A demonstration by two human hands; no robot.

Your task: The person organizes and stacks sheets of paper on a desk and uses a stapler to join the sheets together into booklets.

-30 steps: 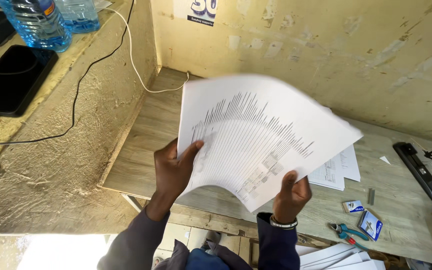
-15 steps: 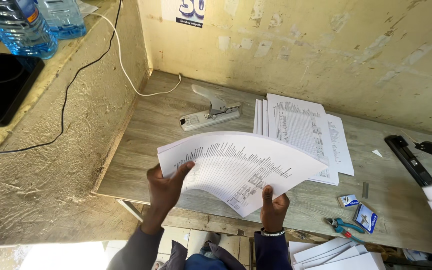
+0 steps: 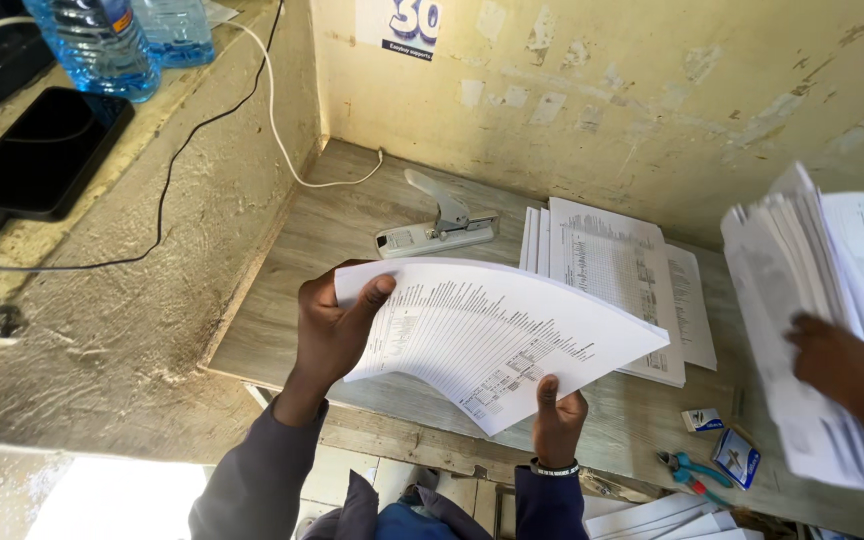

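The fingers (image 3: 370,297) of the left hand (image 3: 332,330) are clenched over the upper left corner of a thick, bowed sheaf of white printed paper sheets (image 3: 497,335), thumb on top, while the right hand (image 3: 557,415) pinches the lower edge of the same sheaf, its thumb lying on the printed face. The sheaf hangs in the air above the near edge of the grey wood-grain table (image 3: 282,300), touching nothing on it, its edges looking squared rather than loose. Behind it, a flat pile of white printed pages (image 3: 617,270) lies on the table, and just left of that pile stands a grey-and-white heavy-duty stapler (image 3: 437,228), untouched. Judging from this, the sheaf seems gathered and aligned but not yet fastened, though whether a staple already sits in the covered corner cannot be told. At the right edge another person's hand (image 3: 842,365) holds a separate fanned bundle of white papers (image 3: 802,310). Near the table's front lie two small blue-and-white boxes (image 3: 722,445) and blue-handled pliers (image 3: 692,470). On the rough ledge to the left sit a black phone (image 3: 47,155) on a cable and clear blue water bottles (image 3: 102,45).
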